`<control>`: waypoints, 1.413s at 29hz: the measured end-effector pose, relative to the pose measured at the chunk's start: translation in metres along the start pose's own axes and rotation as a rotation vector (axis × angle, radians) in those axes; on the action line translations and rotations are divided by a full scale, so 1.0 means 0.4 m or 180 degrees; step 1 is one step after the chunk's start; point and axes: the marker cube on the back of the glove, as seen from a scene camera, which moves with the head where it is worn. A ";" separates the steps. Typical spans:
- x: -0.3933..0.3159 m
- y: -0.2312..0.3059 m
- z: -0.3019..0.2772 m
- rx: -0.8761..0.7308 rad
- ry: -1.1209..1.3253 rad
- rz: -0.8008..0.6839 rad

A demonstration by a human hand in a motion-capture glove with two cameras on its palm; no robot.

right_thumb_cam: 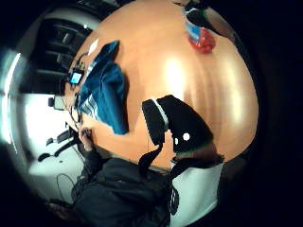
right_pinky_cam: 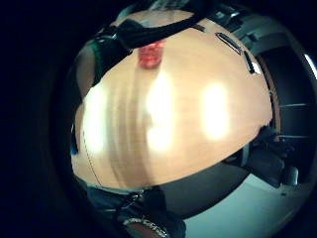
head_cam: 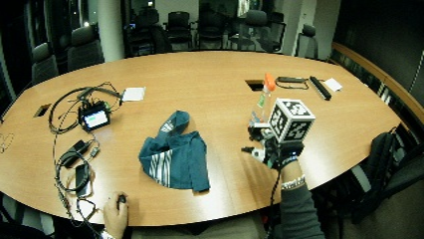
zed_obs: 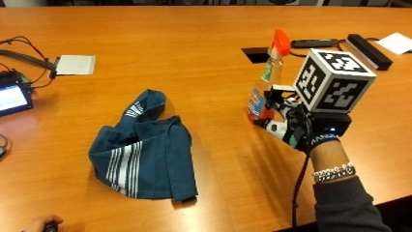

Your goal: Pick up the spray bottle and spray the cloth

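Scene: we see an orange-brown wooden desk (zed_obs: 193, 43) from the outside view, with the person's arm entering at the lower right of the frame.
Right hand: our gloved right hand (zed_obs: 293, 123) hangs right of centre, just beside the bottle's lower body. We cannot tell whether the fingers are spread or curled, because the glove's gear covers them.
Spray bottle: the spray bottle (zed_obs: 265, 84) stands upright on the desk, clear with an orange trigger head and a coloured label. It is immediately left of the right hand. We cannot tell if they touch.
Spray bottle in palm views: it shows as a reddish shape (right_pinky_cam: 150, 54) on the desk in the little finger side view, and small near the desk's rim (right_thumb_cam: 200, 38) in the thumb side view.
Cloth: the blue cloth (zed_obs: 145, 147) with white stripes lies crumpled on the desk, left of centre, well apart from the bottle and hand.
Other hand: a bare hand (zed_obs: 42, 224) rests at the lower left corner.
Rest: a small screen device (zed_obs: 11, 99) sits at the left edge, and a white pad (zed_obs: 75, 64) lies in the upper left.
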 end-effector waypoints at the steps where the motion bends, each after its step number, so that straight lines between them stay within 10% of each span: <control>1: 0.011 -0.017 -0.010 0.0056 -0.0004 0.0069; 10: 0.117 -0.137 -0.037 0.0480 -0.0322 0.0553; 22: 0.145 -0.256 -0.051 0.1257 -0.2854 0.0739; 41: 0.066 -0.287 -0.064 0.2119 -0.3556 0.0471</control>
